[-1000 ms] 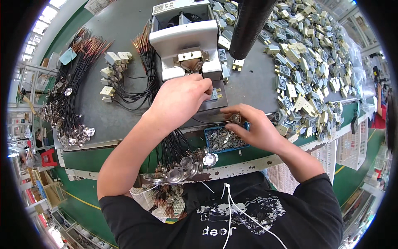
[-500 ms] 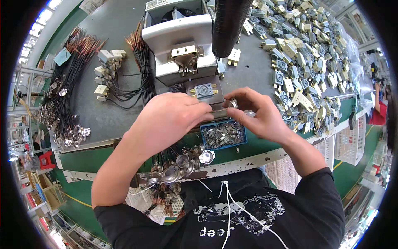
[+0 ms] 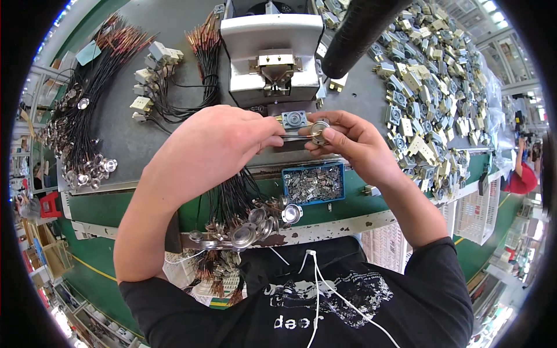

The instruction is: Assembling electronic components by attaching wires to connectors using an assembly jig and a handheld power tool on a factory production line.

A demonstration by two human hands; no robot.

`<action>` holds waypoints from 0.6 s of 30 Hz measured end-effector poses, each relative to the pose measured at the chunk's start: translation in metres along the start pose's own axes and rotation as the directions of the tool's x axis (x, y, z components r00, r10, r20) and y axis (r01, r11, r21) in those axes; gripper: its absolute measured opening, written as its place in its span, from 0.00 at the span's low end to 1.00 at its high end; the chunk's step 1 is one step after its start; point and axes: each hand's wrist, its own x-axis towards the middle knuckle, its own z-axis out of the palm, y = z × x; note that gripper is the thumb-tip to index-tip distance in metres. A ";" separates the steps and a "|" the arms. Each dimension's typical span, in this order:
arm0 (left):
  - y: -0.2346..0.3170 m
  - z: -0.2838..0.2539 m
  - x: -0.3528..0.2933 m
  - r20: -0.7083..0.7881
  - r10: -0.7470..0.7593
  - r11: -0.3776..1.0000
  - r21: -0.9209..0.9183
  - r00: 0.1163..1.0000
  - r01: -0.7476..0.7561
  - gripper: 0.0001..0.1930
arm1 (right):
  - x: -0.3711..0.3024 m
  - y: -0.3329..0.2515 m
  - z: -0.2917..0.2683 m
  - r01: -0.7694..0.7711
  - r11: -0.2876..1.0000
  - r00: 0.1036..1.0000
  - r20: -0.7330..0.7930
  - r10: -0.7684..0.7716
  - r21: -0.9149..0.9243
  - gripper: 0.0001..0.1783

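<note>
Between the thumb and fingers of my right hand (image 3: 357, 142) is a round metal cup (image 3: 318, 132), held up on its edge. Dark wires (image 3: 297, 137) run from it across to my left hand (image 3: 229, 133), whose fingers are closed on them. Just beyond the fingertips, a grey block with a round centre and brass pins (image 3: 294, 119) sits on the metal base of a small white-and-grey press (image 3: 272, 35). The press head (image 3: 276, 66) hangs above that block, apart from it. My left hand hides part of the base.
A blue tray of small metal clips (image 3: 314, 184) lies near the table edge, beside wired metal cups (image 3: 243, 235). Bundled black wires (image 3: 87, 104) and several wired blocks (image 3: 142, 104) lie left. Grey and cream blocks (image 3: 415, 81) heap up right; a black tube (image 3: 362, 35) slants overhead.
My right hand has turned and lifted the metal cup closer to the grey block, bringing its wires into sight between my hands. The whole view has shifted slightly.
</note>
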 end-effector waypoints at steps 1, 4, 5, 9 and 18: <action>0.001 0.001 0.000 -0.002 -0.008 1.000 0.000 1.000 0.008 0.09 | -0.001 0.000 0.001 0.017 1.000 0.999 -0.027 -0.017 -0.012 0.22; 0.004 0.005 -0.001 -0.031 -0.015 1.000 0.022 0.999 0.015 0.06 | -0.004 -0.003 0.008 0.056 0.986 0.992 -0.107 -0.074 -0.158 0.22; 0.005 0.007 0.000 -0.051 -0.001 0.999 0.039 0.999 0.003 0.06 | -0.006 -0.002 0.011 0.086 0.986 0.982 -0.153 -0.108 -0.146 0.20; 0.006 0.011 0.000 -0.023 -0.043 0.999 0.032 0.999 0.044 0.08 | -0.001 -0.001 0.011 0.094 0.971 0.975 -0.176 -0.134 -0.220 0.19; 0.002 0.007 0.003 -0.028 -0.028 0.999 0.033 0.999 0.029 0.08 | 0.002 -0.001 0.008 -0.010 0.999 0.985 -0.173 0.004 -0.034 0.19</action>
